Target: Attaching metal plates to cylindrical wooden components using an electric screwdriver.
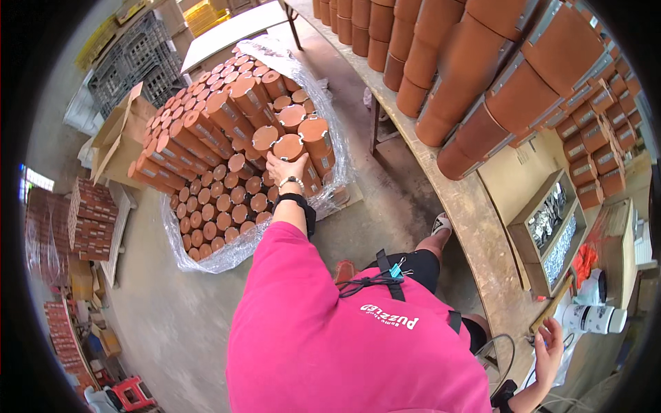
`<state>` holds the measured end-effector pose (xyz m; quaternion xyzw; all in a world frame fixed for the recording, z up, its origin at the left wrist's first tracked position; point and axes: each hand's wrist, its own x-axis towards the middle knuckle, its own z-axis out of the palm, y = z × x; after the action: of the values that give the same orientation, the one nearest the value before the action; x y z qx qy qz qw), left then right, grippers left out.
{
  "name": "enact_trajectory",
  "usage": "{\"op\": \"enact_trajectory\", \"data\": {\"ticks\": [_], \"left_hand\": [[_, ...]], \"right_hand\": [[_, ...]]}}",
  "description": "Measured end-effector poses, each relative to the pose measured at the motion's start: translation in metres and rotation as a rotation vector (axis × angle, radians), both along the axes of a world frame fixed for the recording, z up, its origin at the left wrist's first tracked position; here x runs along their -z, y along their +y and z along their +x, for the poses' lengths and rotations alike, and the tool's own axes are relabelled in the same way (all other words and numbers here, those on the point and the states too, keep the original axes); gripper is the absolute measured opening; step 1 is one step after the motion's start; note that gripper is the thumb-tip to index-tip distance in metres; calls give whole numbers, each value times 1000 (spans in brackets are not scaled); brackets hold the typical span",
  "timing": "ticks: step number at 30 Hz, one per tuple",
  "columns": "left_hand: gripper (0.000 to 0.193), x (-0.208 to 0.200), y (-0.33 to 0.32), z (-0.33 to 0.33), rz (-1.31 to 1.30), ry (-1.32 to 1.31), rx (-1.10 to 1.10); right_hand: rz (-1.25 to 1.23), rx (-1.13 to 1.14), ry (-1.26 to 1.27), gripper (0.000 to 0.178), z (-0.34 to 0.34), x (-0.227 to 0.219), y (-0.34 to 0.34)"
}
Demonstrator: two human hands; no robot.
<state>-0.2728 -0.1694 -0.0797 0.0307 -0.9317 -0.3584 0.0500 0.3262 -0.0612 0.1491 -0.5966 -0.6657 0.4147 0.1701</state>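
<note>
My left hand reaches forward to the stacked goods, its fingers wrapped round the near side of a reddish-brown cylinder. That cylinder stands upright among others of its kind, with small shiny metal pieces at its rim. A taller-standing cylinder is close on its right. Around them is a large pile of the same cylinders, some rows higher than others, with clear plastic wrap about its edge. My right hand hangs in the air at the lower right, fingers apart and holding nothing, near a white bottle.
A long curved-looking workbench on the right bears columns of reddish-brown cylinders. On it is a wooden box with two compartments of small metal parts. An open cardboard box stands left of the pile, and a white-topped table behind it.
</note>
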Motion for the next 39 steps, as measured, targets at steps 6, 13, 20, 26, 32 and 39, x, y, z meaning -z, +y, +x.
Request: {"op": "enact_trajectory", "data": {"ticks": [6, 13, 20, 26, 32, 39], "left_hand": [[76, 5, 13, -6, 438, 113, 103], [77, -68, 17, 67, 198, -36, -23], [69, -79, 7, 103, 478, 349, 568], [73, -145, 60, 206, 922, 150, 1358], [85, -184, 103, 323, 835, 77, 1862], [83, -154, 128, 401, 782, -212, 1886]], "right_hand": [[32, 16, 32, 43, 13, 6, -15], [148, 181, 47, 37, 27, 15, -23], [45, 506, -40, 28, 64, 36, -14], [56, 709, -118, 26, 88, 57, -4], [-89, 828, -294, 72, 93, 68, 26], [13, 1152, -77, 83, 99, 88, 42]]}}
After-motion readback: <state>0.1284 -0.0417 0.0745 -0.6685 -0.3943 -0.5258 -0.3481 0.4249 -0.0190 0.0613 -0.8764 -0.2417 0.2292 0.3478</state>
